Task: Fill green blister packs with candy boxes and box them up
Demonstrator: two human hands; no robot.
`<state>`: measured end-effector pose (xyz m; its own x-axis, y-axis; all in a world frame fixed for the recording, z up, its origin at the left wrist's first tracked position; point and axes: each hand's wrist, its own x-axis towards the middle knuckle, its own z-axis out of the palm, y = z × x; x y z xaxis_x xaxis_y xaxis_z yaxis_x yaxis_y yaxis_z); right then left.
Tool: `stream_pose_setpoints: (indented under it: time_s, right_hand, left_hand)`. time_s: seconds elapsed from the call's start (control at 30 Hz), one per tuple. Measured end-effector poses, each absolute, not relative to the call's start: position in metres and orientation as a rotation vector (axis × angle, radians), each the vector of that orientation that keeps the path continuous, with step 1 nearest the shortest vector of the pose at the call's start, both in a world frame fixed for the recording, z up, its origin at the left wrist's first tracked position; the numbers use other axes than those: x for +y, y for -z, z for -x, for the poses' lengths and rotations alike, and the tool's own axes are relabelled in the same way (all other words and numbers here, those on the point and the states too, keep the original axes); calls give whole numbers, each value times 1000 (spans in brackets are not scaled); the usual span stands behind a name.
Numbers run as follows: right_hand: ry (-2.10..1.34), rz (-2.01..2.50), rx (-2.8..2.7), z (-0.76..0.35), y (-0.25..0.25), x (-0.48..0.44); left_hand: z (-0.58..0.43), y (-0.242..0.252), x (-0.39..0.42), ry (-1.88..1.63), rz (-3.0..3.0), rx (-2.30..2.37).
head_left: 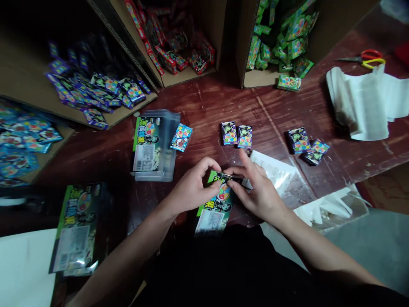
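Observation:
Close to my body, a printed plastic pouch (pixel 211 217) in green and black is pinched at its top edge by both hands. My left hand (pixel 201 183) grips the left side of that edge with thumb and fingers. On the right side, my right hand (pixel 257 185) closes thumb and fingers on the same edge, its index finger raised. Whether the pouch holds anything is hidden. Just beyond my hands lie two small purple candy boxes (pixel 244 136) side by side. A blue candy box (pixel 181 137) rests beside a stack of similar pouches (pixel 155 147) to the left.
Cardboard cartons hold purple boxes (pixel 102 89), red boxes (pixel 180 55), green boxes (pixel 294 40) and blue boxes (pixel 28 136). Another pouch stack (pixel 76 230) lies at lower left. To the right are two purple boxes (pixel 298 140), white sheets (pixel 364 102) and scissors (pixel 367 58).

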<state>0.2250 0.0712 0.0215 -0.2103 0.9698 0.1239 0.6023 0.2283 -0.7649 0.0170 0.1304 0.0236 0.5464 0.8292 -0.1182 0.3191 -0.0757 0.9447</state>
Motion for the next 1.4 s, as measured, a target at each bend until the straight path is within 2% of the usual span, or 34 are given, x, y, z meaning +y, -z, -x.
stream_pose_setpoints:
  time_s: [0.13, 0.23, 0.33, 0.43, 0.57, 0.67, 0.83, 0.93, 1.07, 1.4]
  right_hand:
    - [-1002, 1372, -1799, -215, -14, 80]
    - [-989, 1356, -1635, -214, -20, 80]
    - [-835, 1376, -1436, -213, -24, 68]
    - [-858, 1393, -1337, -198, -16, 51]
    - [-971, 1340, -1250, -165, -2, 50]
    - [-878, 1269, -1170, -167, -4, 67]
    - [-1156, 1068, -1480, -204, -20, 93]
    - [-1119, 1077, -1594, -202, -19, 92]
    - [-971, 1188, -1477, -186, -4, 73]
    - [-1170, 1160, -1658, -198, 8, 59]
  left_hand:
    - [2, -30, 136, -490, -1620, 808]
    - [31, -24, 139, -499, -1454, 907]
    - [59, -10, 133, -911, -1097, 1266]
    - [61, 1, 114, -1311, -809, 1435]
    - [34, 1, 74, -1471, -736, 1421]
    - [31, -5, 49, -1365, -765, 1343]
    - [52, -17, 47, -1143, -1130, 1313]
    - [43, -19, 56, -1057, -1238, 1150]
    - [28, -10, 54, -1038, -1228, 1087]
    - [31, 7, 30, -968, -1187, 1149]
